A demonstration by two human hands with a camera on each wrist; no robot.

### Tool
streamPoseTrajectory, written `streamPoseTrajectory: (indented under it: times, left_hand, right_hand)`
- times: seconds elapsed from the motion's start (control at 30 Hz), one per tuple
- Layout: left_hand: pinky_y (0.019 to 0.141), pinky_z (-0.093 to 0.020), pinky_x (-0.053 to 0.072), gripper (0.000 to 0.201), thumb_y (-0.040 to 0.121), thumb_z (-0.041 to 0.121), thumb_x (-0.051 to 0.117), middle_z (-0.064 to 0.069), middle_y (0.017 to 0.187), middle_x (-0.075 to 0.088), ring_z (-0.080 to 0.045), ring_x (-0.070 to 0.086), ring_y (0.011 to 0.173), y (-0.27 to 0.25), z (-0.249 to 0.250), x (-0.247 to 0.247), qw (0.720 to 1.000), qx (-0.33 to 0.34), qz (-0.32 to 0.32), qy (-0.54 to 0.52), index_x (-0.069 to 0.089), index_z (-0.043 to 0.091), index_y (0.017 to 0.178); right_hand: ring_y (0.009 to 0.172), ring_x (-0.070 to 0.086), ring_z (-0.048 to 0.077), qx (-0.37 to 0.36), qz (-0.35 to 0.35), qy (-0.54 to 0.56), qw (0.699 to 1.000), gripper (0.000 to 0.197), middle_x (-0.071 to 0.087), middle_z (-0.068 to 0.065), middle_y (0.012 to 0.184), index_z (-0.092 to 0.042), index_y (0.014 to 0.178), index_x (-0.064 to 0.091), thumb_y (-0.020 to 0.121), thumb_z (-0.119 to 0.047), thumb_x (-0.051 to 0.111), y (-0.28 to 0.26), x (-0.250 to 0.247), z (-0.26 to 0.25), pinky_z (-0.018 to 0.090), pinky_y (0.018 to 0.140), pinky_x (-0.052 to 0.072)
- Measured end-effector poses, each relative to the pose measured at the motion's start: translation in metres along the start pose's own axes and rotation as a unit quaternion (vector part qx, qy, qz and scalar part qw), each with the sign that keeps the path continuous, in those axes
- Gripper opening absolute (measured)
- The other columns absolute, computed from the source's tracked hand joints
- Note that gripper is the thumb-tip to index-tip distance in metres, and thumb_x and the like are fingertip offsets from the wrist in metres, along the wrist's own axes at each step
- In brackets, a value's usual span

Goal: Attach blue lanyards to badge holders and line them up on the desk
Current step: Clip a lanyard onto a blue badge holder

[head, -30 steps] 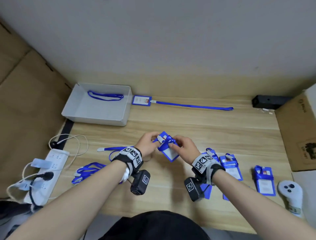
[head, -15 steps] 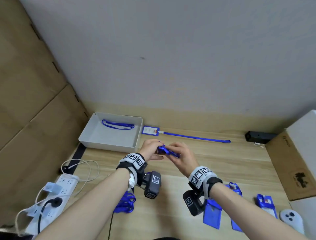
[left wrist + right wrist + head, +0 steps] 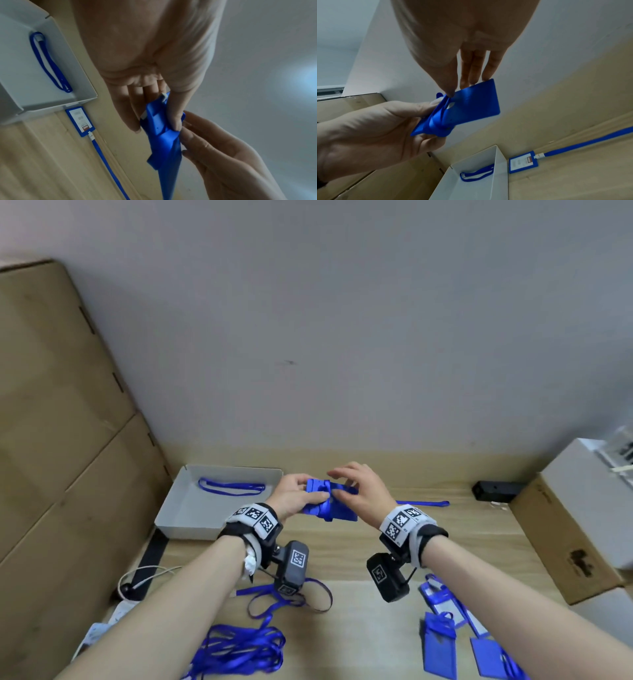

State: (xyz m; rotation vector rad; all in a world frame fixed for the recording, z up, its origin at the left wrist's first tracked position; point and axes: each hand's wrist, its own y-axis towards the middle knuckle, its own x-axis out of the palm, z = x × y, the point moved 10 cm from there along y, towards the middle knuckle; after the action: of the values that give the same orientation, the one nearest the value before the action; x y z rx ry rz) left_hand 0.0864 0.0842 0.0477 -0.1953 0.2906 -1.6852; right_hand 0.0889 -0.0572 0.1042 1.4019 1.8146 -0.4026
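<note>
Held item — blue badge holder (image 3: 337, 510), flat rigid rectangle with a smooth matte back, wrapped about its middle with glossy blue lanyard (image 3: 327, 501) ribbon; raised above the worktop (image 3: 342, 549) between both hands. Left hand (image 3: 293, 496) pinches one end, thumb on the upper face and fingers beneath. Right hand (image 3: 363, 491) pinches the ribbon at the holder's edge with its thumb; its other fingers lie nearly straight along the far side.

Finished item (image 3: 523, 161) — blue-framed holder with a white printed card and a small red patch, print too small to read; a white clip joins it to a flat blue strap (image 3: 423, 503) laid straight along the back of the worktop, just beside the tray (image 3: 178, 518).

Tray: shallow white rectangular card box, holding one looped blue lanyard (image 3: 231, 486).

Loose stock: a tangled heap of blue ribbon lanyards (image 3: 239, 652) at the near left; several blue holders (image 3: 442, 642) with wrapped straps lying at the near right.

Worktop: pale wood-grain laminate. Wall: plain grey-white with a tan skirting strip. Brown cardboard panels (image 3: 51, 422) stand at the left; a brown carton (image 3: 561, 546) with a dark printed mark, unreadable, sits at the right, a small black box (image 3: 496, 491) behind it. White power strip and cable (image 3: 144, 573) at the left edge. Both wrists carry straps with black-and-white square markers.
</note>
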Motion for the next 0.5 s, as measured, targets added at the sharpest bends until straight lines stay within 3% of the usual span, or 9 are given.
streamPoseTrajectory:
  times: [0.07, 0.17, 0.27, 0.37, 0.5]
  left_hand:
    - [0.072, -0.032, 0.058, 0.026, 0.084, 0.008, 0.075, -0.013, 0.088, 0.071, -0.016, 0.068, 0.072, 0.002, 0.002, -0.005, 1.0, 0.008, 0.003, -0.004, 0.064, 0.001, 0.106]
    - [0.061, -0.025, 0.057, 0.015, 0.084, 0.006, 0.074, -0.011, 0.081, 0.066, -0.011, 0.066, 0.062, 0.008, 0.007, -0.021, 0.997, 0.031, 0.058, -0.045, 0.061, 0.004, 0.091]
    - [0.074, -0.035, 0.058, 0.016, 0.084, 0.008, 0.075, -0.011, 0.084, 0.066, -0.02, 0.066, 0.072, 0.013, 0.006, -0.024, 0.994, 0.021, 0.065, -0.084, 0.059, 0.008, 0.085]
    - [0.074, -0.036, 0.059, 0.014, 0.084, 0.009, 0.075, -0.013, 0.086, 0.068, -0.021, 0.067, 0.074, 0.018, 0.005, -0.016, 0.994, 0.016, 0.041, -0.098, 0.061, 0.006, 0.088]
    - [0.064, -0.028, 0.06, 0.018, 0.087, 0.013, 0.073, -0.015, 0.09, 0.071, -0.017, 0.07, 0.07, 0.02, -0.005, -0.009, 0.99, -0.001, 0.01, -0.138, 0.064, 0.0, 0.096]
  right_hand:
    - [0.091, 0.051, 0.006, 0.004, 0.041, -0.018, 0.999, 0.029, 0.057, -0.013, 0.105, -0.028, 0.114, 0.067, 0.085, -0.029, 0.067, 0.002, -0.009, -0.005, 0.033, 0.082, 0.05]
    - [0.092, 0.048, 0.006, 0.004, 0.083, -0.03, 0.996, 0.019, 0.053, -0.015, 0.095, -0.028, 0.096, 0.066, 0.082, -0.04, 0.069, -0.001, -0.014, -0.013, 0.029, 0.076, 0.047]
    - [0.091, 0.044, 0.007, 0.02, 0.039, -0.074, 0.996, 0.028, 0.051, -0.015, 0.09, -0.03, 0.086, 0.064, 0.075, -0.055, 0.073, -0.002, 0.005, -0.015, 0.027, 0.073, 0.045]
    - [0.089, 0.043, 0.008, 0.04, 0.033, -0.099, 0.994, 0.026, 0.051, -0.014, 0.089, -0.031, 0.077, 0.061, 0.073, -0.052, 0.077, -0.002, 0.011, -0.011, 0.027, 0.07, 0.043]
    - [0.083, 0.044, 0.011, 0.023, 0.026, -0.07, 0.997, 0.024, 0.053, -0.011, 0.082, -0.026, 0.072, 0.064, 0.073, -0.042, 0.081, -0.007, 0.009, -0.01, 0.033, 0.069, 0.045]
